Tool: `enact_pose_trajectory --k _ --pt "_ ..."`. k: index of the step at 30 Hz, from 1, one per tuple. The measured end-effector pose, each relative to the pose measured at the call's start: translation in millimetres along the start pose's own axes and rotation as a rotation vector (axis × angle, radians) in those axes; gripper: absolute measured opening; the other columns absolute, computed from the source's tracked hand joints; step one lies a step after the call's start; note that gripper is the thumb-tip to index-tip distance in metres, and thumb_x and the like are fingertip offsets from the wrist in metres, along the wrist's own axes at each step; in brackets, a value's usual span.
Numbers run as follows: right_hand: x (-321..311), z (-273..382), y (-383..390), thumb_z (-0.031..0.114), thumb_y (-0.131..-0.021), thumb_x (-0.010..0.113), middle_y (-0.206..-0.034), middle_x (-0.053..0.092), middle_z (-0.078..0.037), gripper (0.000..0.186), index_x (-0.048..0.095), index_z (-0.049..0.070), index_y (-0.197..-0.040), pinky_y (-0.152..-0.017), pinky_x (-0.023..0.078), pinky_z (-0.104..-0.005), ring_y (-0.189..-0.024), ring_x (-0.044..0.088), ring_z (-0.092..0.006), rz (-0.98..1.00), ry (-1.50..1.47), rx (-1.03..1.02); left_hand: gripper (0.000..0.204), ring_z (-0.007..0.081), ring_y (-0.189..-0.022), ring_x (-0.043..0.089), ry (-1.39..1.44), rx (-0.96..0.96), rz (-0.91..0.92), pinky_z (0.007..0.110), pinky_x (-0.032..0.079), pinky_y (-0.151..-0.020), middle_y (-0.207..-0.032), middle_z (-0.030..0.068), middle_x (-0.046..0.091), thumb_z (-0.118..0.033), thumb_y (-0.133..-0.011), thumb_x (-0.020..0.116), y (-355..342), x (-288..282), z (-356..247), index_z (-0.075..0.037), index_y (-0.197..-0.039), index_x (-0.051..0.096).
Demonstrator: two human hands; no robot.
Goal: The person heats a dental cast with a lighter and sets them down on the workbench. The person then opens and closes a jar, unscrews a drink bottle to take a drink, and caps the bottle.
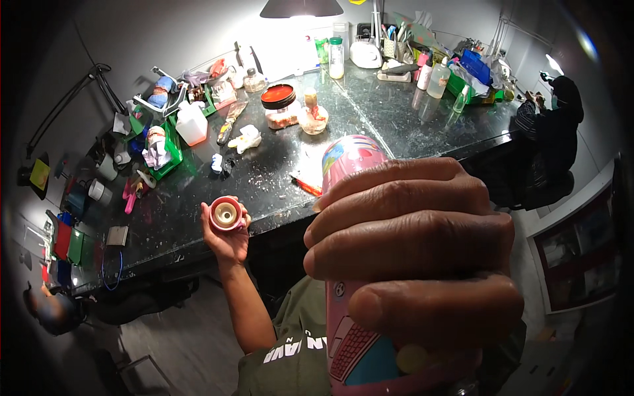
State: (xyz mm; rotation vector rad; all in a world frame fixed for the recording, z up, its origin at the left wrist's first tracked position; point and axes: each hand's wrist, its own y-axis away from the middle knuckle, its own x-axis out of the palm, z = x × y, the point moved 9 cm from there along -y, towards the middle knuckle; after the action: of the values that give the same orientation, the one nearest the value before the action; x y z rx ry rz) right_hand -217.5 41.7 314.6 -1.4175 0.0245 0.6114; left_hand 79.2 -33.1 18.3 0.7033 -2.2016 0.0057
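Observation:
Close up, my right hand [416,244] wraps its fingers around a pink flask [360,360] with colourful printed pictures. The flask is raised, and its mouth does not show. Lower and to the left, my left hand [228,245] holds a small pink cup-shaped lid [226,214] over the table's front edge, its pale inside facing up. Beyond the flask lies a red-orange slim tool [308,185] on the table. A clear jar with a red-topped dark lid [279,98] and a small round glass bottle [313,119] stand farther back.
The dark worktop [277,168] is scattered with pale crumbs. A crumpled white tissue [246,138], a white plastic bottle [192,123] and green trays [170,148] lie left. Clear bottles [438,78] stand back right. Another person [558,132] sits right; one more is lower left.

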Motion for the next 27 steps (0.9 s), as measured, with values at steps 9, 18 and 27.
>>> enact_pose_trajectory --k 9,18,27 --pt "7.5 -0.7 2.9 0.046 -0.089 0.079 -0.091 0.073 -0.019 0.052 0.059 0.008 -0.118 -0.068 0.066 -0.0436 -0.074 0.076 -0.0289 0.012 -0.012 0.027 0.069 0.0246 -0.075 0.063 0.075 0.069 0.206 0.032 0.051 -0.062 -0.09 0.0184 0.067 -0.058 -0.107 0.045 -9.5 4.8 -4.2 0.008 -0.113 0.065" --pt "-0.9 5.8 -6.0 0.045 -0.087 0.082 -0.092 0.073 -0.019 0.055 0.059 0.008 -0.121 -0.067 0.065 -0.0431 -0.074 0.076 -0.0289 0.028 0.066 0.037 0.068 0.0247 -0.072 0.063 0.08 0.07 0.309 0.032 0.052 -0.062 -0.09 0.0191 0.067 -0.058 -0.107 0.044 -20.6 2.6 8.4 0.007 -0.114 0.065" --pt "-8.5 22.8 -23.4 0.042 -0.086 0.082 -0.09 0.073 -0.019 0.053 0.06 0.006 -0.118 -0.065 0.065 -0.0426 -0.073 0.075 -0.0296 0.008 0.123 -0.067 0.066 0.0258 -0.076 0.066 0.058 0.089 0.284 0.033 0.055 -0.062 -0.09 0.0181 0.068 -0.058 -0.107 0.047 -19.1 -4.7 8.2 0.005 -0.113 0.065"
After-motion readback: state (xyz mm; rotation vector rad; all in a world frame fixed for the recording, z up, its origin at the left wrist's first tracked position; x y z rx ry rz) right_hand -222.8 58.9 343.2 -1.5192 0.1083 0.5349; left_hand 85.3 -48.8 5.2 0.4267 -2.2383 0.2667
